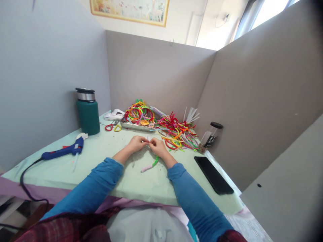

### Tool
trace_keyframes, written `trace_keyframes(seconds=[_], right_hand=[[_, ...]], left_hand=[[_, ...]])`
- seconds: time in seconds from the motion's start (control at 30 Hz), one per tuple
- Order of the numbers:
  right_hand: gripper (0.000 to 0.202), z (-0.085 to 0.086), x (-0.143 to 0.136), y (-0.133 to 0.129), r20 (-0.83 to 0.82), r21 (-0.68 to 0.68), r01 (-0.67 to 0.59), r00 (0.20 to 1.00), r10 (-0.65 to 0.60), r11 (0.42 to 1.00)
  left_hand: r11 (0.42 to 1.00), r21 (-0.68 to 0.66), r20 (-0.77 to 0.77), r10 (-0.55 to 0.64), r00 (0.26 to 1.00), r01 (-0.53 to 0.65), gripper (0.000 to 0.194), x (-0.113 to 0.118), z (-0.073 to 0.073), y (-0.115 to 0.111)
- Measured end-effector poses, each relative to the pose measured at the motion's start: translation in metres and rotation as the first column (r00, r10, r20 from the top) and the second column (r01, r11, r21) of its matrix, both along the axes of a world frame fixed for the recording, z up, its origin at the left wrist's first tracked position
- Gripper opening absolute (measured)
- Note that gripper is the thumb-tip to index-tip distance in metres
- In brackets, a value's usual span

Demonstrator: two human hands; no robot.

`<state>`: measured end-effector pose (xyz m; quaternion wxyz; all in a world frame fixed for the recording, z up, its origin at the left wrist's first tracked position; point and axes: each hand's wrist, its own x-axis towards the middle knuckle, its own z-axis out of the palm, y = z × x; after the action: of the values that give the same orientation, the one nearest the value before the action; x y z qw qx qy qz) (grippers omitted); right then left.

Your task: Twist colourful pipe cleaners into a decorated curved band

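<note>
Meeting above the bench (141,188), left hand (136,143) and right hand (158,147) are pinching fingers tight around a small pale piece (148,138), barely visible; a green-and-pink fuzzy strip (153,165) is lying just below.

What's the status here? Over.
Bare left hand, bare right hand: pinched together, contents unclear. Fuzzy green-and-pink strip near right hand. Blue glue gun off left, clear of hands.
</note>
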<state>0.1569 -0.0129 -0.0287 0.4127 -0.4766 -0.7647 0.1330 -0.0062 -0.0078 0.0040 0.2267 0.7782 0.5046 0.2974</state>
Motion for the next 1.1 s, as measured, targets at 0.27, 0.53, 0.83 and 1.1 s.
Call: trace_keyframes(seconds=[0.27,0.53,0.83,1.1], right_hand=[[0.010,0.0003,0.0000,-0.0010,-0.010,-0.008,-0.004,1.000,0.004,1.000],[0.010,0.0003,0.0002,-0.0004,-0.020,0.007,-0.011,1.000,0.011,1.000],[0.011,0.0020,-0.0003,-0.0013,-0.033,0.016,0.000,0.999,0.001,1.000],[0.011,0.0025,-0.0002,-0.0009,-0.036,0.025,0.003,0.999,-0.002,1.000]], left_hand=[[1.000,0.005,-0.016,-0.016,1.000,0.016,0.030,0.0006,-0.0002,-0.0010],[0.985,0.158,-0.013,-0.063,0.998,0.064,0.022,-0.0005,-0.0049,0.0066],[0.988,0.155,-0.006,0.011,1.000,-0.010,0.026,0.0000,-0.0037,0.0028],[0.983,0.182,-0.026,0.026,0.999,-0.021,0.024,-0.0008,-0.0040,0.0047]])
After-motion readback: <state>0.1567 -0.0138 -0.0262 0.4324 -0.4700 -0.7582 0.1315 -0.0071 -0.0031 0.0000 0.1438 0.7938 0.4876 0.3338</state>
